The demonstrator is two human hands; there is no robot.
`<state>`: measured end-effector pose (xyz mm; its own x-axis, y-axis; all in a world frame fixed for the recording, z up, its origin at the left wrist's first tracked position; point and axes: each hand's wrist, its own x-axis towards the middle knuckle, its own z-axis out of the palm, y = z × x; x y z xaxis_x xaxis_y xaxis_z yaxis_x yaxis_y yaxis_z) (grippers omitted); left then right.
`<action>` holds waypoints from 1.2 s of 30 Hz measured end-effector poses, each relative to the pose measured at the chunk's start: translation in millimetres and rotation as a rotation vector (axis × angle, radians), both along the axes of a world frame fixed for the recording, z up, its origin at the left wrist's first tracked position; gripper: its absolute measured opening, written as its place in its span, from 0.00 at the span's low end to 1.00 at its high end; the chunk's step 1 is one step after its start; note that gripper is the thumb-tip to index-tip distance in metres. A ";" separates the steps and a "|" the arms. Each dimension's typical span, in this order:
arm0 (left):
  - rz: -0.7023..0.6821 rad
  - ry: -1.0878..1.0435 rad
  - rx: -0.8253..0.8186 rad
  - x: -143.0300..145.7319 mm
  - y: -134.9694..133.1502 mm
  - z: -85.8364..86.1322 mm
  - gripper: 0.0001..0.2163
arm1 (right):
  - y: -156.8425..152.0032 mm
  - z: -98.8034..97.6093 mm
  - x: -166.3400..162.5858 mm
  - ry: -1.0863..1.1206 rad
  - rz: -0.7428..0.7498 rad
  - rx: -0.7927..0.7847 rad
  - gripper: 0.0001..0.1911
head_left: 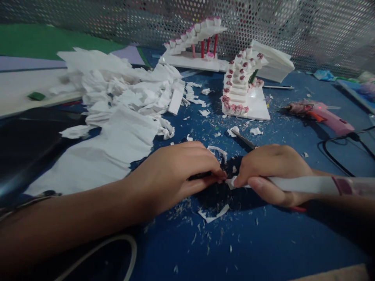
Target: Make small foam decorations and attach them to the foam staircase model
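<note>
My left hand [181,168] is closed, its thumb and fingertips pinched at the edge of a small scrap of white paper [230,182]. Across from it, my right hand [275,173] is wrapped round a long white pen-like tool [307,184] with a maroon band, its narrow end by the same scrap. Dark pointed scissor blades [243,139] stick out beyond the right knuckles. A bit of red shows below that hand, and I cannot tell whether the scissors are gripped too. A curled paper strip [218,151] lies just past my left fingertips.
Crumpled white paper [117,113] is heaped at the left. Two white model staircases, one on red posts [195,35] and one edged with pinkish rosettes [238,88], stand at the back. A pink glue gun [325,115] with a black cord [334,156] lies right. Paper bits litter the blue table [263,242].
</note>
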<state>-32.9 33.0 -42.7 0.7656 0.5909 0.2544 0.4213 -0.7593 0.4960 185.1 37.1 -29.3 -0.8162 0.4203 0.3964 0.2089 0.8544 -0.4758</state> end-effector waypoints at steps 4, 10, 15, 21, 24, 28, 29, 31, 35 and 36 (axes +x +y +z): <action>0.042 0.009 -0.009 0.5 -1.5 0.4 0.05 | -0.9 1.9 -1.0 0.014 -0.059 0.044 0.16; 0.052 0.000 -0.005 0.1 -1.6 -0.3 0.04 | -0.6 0.7 0.0 0.001 -0.073 0.031 0.15; 0.046 0.015 -0.020 0.1 -1.0 0.0 0.04 | 0.4 1.2 -0.1 0.019 -0.086 -0.006 0.14; 0.061 0.020 -0.035 0.5 -2.6 0.2 0.03 | 0.3 0.2 -0.7 0.025 -0.104 -0.006 0.15; 0.060 0.030 -0.062 0.7 -3.1 0.7 0.03 | -0.1 -0.1 -0.8 0.036 -0.081 -0.042 0.14; 0.040 0.028 -0.060 0.1 -2.7 0.5 0.04 | -0.4 -0.1 -1.4 0.013 -0.148 -0.010 0.15; 0.037 0.027 -0.056 0.0 -2.5 0.3 0.04 | -0.4 -0.1 -1.5 0.029 -0.161 -0.016 0.15; 0.036 0.028 -0.055 -0.2 -2.1 0.0 0.04 | -0.1 0.0 -1.6 0.048 -0.121 -0.054 0.14; 0.015 0.025 -0.059 -0.2 -2.9 -0.4 0.06 | 1.1 1.0 -0.9 0.020 -0.074 -0.062 0.14; 0.002 0.016 -0.056 -0.3 -3.6 -0.5 0.06 | 1.3 1.5 -0.6 0.023 -0.098 -0.063 0.13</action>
